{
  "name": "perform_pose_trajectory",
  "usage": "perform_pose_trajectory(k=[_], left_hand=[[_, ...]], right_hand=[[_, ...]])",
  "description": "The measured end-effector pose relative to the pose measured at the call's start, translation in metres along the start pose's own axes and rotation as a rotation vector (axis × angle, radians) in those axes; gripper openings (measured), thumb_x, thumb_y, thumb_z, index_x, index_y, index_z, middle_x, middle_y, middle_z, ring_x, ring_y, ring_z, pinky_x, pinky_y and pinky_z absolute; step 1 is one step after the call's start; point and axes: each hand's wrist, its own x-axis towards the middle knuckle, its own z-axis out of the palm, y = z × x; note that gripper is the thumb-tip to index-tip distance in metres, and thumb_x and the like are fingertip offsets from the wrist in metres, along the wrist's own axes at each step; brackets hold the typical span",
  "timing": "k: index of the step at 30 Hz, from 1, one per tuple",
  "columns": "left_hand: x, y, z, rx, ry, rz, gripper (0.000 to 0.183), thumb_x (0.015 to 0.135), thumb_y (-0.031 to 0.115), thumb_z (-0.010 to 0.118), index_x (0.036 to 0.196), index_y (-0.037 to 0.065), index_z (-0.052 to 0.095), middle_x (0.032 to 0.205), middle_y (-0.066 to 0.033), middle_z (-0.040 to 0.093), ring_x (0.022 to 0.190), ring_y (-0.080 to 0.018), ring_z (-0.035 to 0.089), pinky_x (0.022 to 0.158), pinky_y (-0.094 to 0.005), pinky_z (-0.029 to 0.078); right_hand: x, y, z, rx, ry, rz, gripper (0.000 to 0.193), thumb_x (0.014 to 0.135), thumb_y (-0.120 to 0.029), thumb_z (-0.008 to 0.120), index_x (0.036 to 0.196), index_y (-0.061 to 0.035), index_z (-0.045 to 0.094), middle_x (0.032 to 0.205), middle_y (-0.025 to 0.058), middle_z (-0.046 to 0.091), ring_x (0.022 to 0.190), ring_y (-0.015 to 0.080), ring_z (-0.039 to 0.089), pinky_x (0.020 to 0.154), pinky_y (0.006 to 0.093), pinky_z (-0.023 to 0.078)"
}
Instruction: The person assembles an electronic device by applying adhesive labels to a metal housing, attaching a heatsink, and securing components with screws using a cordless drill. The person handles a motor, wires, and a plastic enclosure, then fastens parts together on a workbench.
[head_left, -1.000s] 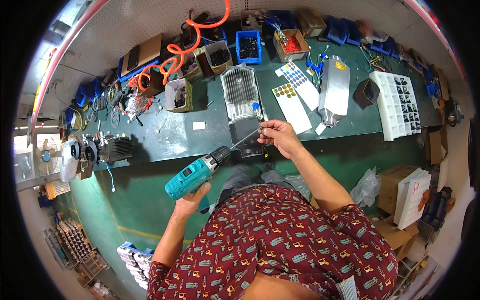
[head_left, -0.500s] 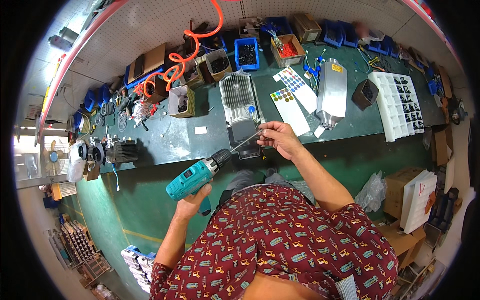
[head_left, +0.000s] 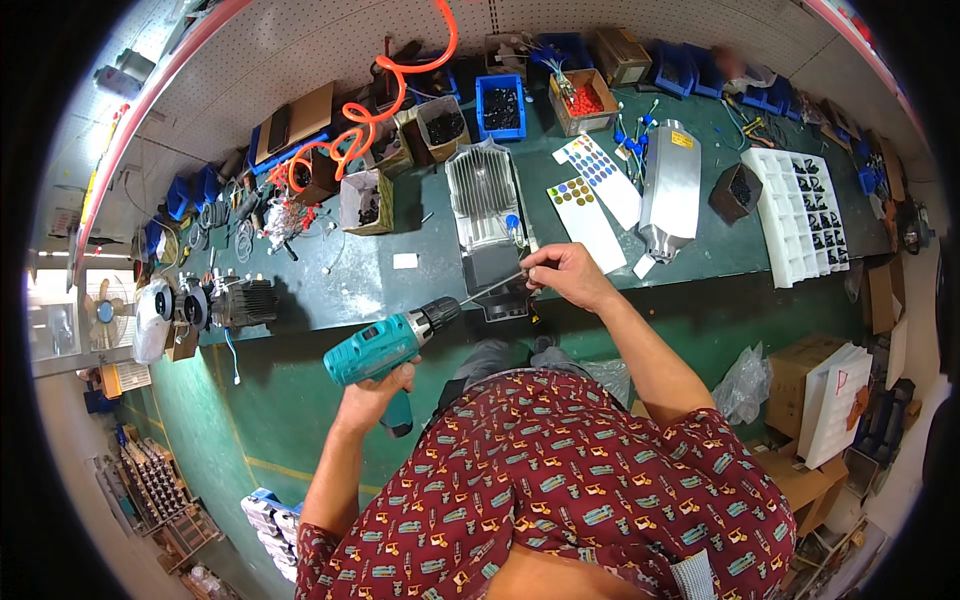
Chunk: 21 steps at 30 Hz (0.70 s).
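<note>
My left hand [head_left: 378, 395] is wrapped round the grip of a teal cordless drill [head_left: 368, 350], which points right and slightly up. From its black chuck a long thin screwdriver bit [head_left: 492, 287] reaches to my right hand [head_left: 572, 275]. The thumb and fingertips of that hand are pinched together at the bit's tip; whatever small piece they hold there is hidden. Just behind the bit lies a silver finned motor housing [head_left: 484, 190] with a black box-shaped end [head_left: 490, 262] at the bench's front edge. A blue connector [head_left: 513, 222] rests on it.
On the dark green bench [head_left: 415, 290], sticker sheets [head_left: 590, 232] and a second silver housing [head_left: 670, 185] lie to the right, beside a white compartment tray [head_left: 775, 215]. Small-parts boxes [head_left: 366, 200] line the back. An orange coiled hose [head_left: 400, 70] hangs above. Motors [head_left: 235, 300] stand at left.
The drill has tipped a little closer to level, its rear shifting slightly left and up with my left hand. My right hand stays pinched at the bit's tip. The whole view has shifted slightly.
</note>
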Motion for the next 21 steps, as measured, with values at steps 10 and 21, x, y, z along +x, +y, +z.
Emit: perform_pose_trajectory(k=[10,21], left_hand=[[0.033,0.068,-0.026,0.436,-0.056,0.204,0.036,0.092,0.015,0.076,0.125,0.005,0.067,0.108,-0.0004,0.07,0.098,-0.0116,0.062,0.088,-0.0317,0.053],[0.068,0.132,-0.003,0.686,-0.168,0.246,0.034,0.088,0.015,0.077,0.121,0.005,0.071,0.107,-0.0067,0.074,0.096,-0.0142,0.065,0.09,-0.0319,0.053]], right_hand=[[0.043,0.011,0.031,-0.488,0.229,-0.31,0.019,0.082,-0.011,0.071,0.099,-0.003,0.076,0.092,0.0135,0.068,0.088,0.0261,0.067,0.083,0.0376,0.054],[0.057,0.051,0.033,-0.69,0.286,-0.527,0.027,0.083,-0.002,0.063,0.108,-0.0048,0.074,0.101,0.0167,0.064,0.096,0.0354,0.063,0.086,0.0418,0.052]])
